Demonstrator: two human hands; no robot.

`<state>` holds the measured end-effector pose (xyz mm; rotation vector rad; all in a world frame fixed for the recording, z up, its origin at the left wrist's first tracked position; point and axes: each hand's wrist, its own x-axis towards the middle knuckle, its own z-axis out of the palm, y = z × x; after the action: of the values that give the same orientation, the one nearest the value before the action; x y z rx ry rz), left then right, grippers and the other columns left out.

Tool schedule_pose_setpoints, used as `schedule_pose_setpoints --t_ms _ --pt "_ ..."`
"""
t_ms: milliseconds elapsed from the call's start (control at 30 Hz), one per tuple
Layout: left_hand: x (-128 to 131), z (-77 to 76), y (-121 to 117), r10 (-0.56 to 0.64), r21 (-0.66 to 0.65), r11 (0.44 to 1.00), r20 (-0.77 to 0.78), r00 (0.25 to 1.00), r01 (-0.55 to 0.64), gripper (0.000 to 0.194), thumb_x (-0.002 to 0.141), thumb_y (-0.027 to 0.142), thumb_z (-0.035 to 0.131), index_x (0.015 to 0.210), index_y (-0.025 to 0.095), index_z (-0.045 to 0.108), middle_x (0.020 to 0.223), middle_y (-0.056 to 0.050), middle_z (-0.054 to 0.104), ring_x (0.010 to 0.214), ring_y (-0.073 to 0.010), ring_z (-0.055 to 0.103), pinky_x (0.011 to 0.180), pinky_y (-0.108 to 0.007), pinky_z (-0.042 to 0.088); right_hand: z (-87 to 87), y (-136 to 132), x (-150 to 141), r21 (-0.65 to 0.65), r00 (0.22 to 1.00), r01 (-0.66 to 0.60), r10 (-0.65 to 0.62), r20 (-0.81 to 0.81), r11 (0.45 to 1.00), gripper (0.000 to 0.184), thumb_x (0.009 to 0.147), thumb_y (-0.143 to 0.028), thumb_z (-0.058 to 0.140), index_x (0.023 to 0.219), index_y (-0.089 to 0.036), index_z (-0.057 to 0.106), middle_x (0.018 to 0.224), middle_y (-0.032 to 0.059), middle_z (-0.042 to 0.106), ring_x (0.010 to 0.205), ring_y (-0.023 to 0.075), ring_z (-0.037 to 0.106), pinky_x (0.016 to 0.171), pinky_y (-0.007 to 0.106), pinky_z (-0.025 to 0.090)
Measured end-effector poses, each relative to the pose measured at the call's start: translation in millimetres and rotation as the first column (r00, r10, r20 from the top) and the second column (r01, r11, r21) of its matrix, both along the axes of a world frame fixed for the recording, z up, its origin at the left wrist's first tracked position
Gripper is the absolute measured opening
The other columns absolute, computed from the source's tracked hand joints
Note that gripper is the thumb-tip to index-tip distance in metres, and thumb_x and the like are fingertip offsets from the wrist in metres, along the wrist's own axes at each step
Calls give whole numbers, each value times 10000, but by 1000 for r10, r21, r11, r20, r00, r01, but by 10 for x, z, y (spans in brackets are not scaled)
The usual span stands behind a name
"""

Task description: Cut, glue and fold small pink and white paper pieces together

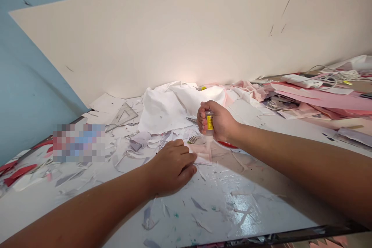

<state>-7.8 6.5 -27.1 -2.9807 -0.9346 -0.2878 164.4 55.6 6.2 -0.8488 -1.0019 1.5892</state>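
Observation:
My right hand [214, 120] is shut around a clear plastic glue bottle [209, 125] with a yellow label, its nozzle pointing down at a pale pink paper piece [202, 152]. My left hand [171, 168] lies palm down on the white tabletop [221, 197], its fingertips at the left edge of that pink piece and pressing on paper scraps. The bottle's tip sits on or just above the paper; I cannot tell which. A red-rimmed round object [226, 144] shows partly from under my right wrist.
Crumpled white material [171, 104] and a clear plastic set square [122, 115] lie at the back. Pink sheets [328, 100] and a white power strip [300, 81] with cables sit at the right. Scraps litter the table, and a tall white board [145, 46] stands behind it.

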Motion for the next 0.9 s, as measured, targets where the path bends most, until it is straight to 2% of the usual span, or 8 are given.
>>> schedule_pose_setpoints --t_ms 267,500,633,733,800,900 --pt "1 12 -7 3 6 1000 -13 1000 -3 196 830 244 392 750 165 553 658 -22 495 705 -159 385 689 -315 331 -66 4 -19 19 1000 3 -4 26 1000 273 685 -317 438 448 -190 394 391 -43 372 353 80 332 381 228 288" --pt "2 1 -4 3 -4 1000 4 1000 -3 197 826 237 398 789 164 577 666 -24 509 713 -163 393 689 -318 336 -123 -29 -21 190 997 2 -17 78 982 269 699 -305 430 454 -195 436 383 -40 414 339 97 390 406 250 316" --pt "1 -14 2 -1 -12 1000 30 1000 1 224 835 247 392 863 166 599 692 -34 530 735 -173 407 703 -329 343 -89 -121 -2 387 971 -92 -4 240 918 257 701 -260 476 457 -183 482 385 -33 449 395 101 440 466 247 356" --pt "-2 -16 5 -3 -6 1000 35 999 3 242 840 256 388 898 166 605 697 -39 533 739 -176 412 709 -334 345 -19 -178 20 497 929 -134 -66 364 858 271 722 -246 472 460 -179 490 407 -30 460 427 98 448 482 240 367" --pt "-3 -13 8 -4 -3 1000 32 999 4 249 841 251 382 917 167 604 694 -38 531 735 -175 413 712 -335 345 28 -192 35 538 923 -96 -127 363 837 282 736 -233 451 462 -178 487 420 -23 472 440 99 453 480 237 372" --pt "-3 -8 15 6 -14 1000 28 1000 -6 245 839 253 380 921 169 595 699 -35 532 743 -177 415 710 -335 345 74 -175 58 556 943 3 -186 274 831 291 758 -237 427 478 -181 485 423 -18 484 443 102 468 467 232 373"
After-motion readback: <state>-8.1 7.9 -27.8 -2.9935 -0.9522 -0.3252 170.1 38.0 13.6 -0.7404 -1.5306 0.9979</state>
